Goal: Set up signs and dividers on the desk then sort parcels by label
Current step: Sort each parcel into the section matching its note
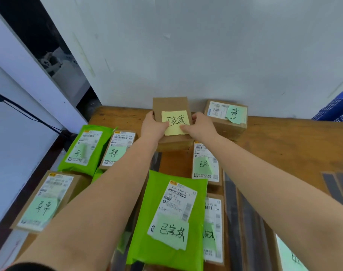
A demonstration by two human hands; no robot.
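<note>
A brown cardboard box (170,103) with a yellow handwritten note (175,119) on top stands at the back middle of the wooden desk (284,137). My left hand (153,125) grips the box's left side, thumb on the note. My right hand (201,125) grips its right side, thumb on the note's lower corner. Several parcels with green handwritten notes lie around: a green mailer (170,222) in front, a box (227,114) at the back right, a box (205,163) below it.
On the left lie a green mailer (86,147), a small box (118,149) and a larger box (43,202), all with green notes. Dark strips (243,222) run along the desk on the right. A grey wall (205,55) backs the desk. A blue crate (338,106) sits far right.
</note>
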